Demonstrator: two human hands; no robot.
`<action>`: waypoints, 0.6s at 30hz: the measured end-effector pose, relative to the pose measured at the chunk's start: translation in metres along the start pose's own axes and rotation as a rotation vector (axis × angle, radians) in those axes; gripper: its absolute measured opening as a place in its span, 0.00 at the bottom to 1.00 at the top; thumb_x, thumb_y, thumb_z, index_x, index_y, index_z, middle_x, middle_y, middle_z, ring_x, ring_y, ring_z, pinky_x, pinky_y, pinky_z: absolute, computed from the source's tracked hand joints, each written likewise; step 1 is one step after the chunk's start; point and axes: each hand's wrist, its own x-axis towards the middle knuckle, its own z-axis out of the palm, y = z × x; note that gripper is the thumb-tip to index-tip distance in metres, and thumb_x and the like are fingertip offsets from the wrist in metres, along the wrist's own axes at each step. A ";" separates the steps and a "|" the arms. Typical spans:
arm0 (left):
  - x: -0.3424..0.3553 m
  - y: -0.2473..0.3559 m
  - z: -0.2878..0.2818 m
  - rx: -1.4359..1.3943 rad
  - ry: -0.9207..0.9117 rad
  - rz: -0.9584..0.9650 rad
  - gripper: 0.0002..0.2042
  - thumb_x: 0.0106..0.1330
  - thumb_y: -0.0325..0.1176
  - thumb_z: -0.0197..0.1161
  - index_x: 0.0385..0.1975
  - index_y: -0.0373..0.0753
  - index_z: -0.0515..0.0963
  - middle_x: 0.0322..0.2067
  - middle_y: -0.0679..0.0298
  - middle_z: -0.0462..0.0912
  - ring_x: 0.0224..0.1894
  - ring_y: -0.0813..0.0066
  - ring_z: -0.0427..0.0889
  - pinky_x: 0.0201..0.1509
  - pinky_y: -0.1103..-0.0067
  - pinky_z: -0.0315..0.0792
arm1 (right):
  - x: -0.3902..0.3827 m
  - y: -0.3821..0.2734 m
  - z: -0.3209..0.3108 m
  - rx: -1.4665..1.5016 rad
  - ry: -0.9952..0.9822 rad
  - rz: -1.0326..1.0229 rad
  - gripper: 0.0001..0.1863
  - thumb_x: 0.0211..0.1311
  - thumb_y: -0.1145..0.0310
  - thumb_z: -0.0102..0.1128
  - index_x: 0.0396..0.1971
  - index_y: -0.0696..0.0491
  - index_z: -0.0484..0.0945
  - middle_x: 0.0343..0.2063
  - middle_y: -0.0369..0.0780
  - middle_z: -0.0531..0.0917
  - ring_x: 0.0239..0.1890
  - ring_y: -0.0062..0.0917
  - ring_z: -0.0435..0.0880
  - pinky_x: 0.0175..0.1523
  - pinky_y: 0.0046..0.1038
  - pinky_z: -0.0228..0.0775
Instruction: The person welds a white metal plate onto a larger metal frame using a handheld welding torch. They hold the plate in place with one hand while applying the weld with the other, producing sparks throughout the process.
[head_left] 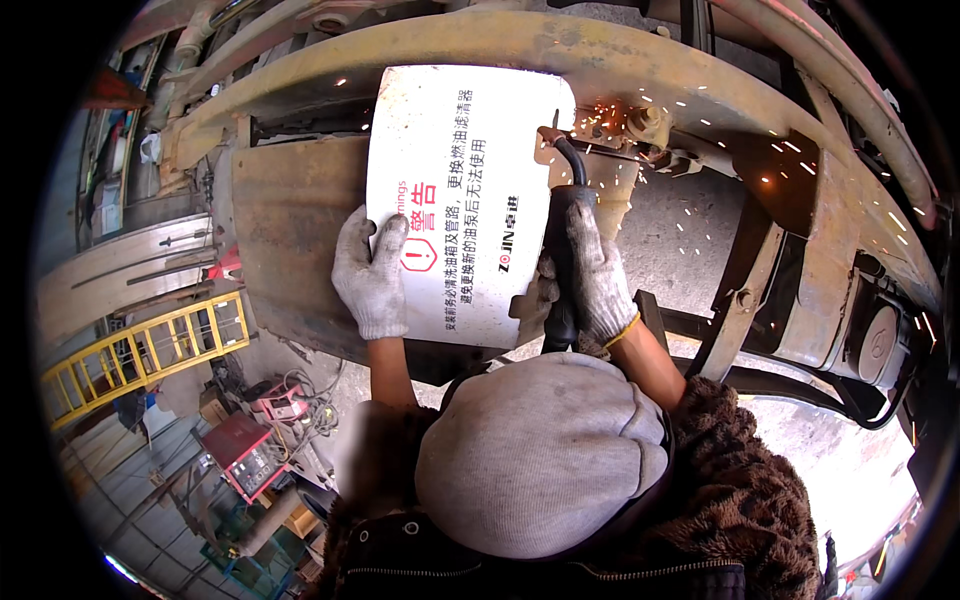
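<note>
My left hand (368, 278), in a pale knit glove, is closed on the left edge of a white sheet (425, 125) with red and black print. The sheet stands between me and part of a rusty metal frame (530, 45). In my gloved right hand (600, 275) is a black welding torch (560, 235), gripped along its handle. Its curved neck (572, 158) reaches the sheet's right edge, where the tip is partly hidden. Sparks (640, 125) fly just right of it, beside a bolt-like fitting (648, 122).
A yellow ladder (145, 345) lies at the left. Below it stand a red box-shaped machine (242, 455) and tangled cables (310, 405). Metal beams (740, 300) and a dark round-faced part (880, 340) are at the right. A grey knit cap (540, 455) fills the lower middle.
</note>
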 end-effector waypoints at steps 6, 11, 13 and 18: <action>0.000 0.002 0.004 0.108 -0.017 0.063 0.20 0.58 0.30 0.66 0.48 0.26 0.71 0.38 0.60 0.78 0.39 0.77 0.76 0.44 0.83 0.70 | 0.003 0.002 -0.002 -0.013 0.043 -0.067 0.26 0.63 0.43 0.48 0.32 0.56 0.71 0.15 0.35 0.73 0.13 0.19 0.72 0.17 0.20 0.66; 0.000 0.005 0.002 0.072 -0.002 0.031 0.20 0.58 0.29 0.66 0.47 0.26 0.71 0.39 0.59 0.77 0.40 0.77 0.76 0.44 0.83 0.70 | 0.001 0.002 0.001 -0.013 0.034 -0.065 0.26 0.63 0.43 0.48 0.32 0.56 0.70 0.15 0.36 0.73 0.12 0.20 0.71 0.16 0.21 0.66; 0.002 0.001 0.001 0.080 -0.010 0.049 0.20 0.58 0.29 0.66 0.47 0.26 0.71 0.39 0.59 0.77 0.40 0.77 0.76 0.44 0.83 0.70 | -0.001 -0.001 0.003 -0.008 0.035 -0.056 0.26 0.63 0.43 0.48 0.32 0.56 0.70 0.15 0.36 0.73 0.12 0.20 0.71 0.16 0.21 0.66; 0.003 0.000 0.000 0.082 -0.026 0.097 0.20 0.58 0.28 0.66 0.48 0.26 0.71 0.39 0.58 0.77 0.40 0.77 0.76 0.44 0.83 0.70 | -0.001 -0.002 0.002 -0.004 0.018 -0.039 0.26 0.63 0.43 0.48 0.31 0.56 0.70 0.15 0.36 0.73 0.12 0.20 0.71 0.17 0.21 0.66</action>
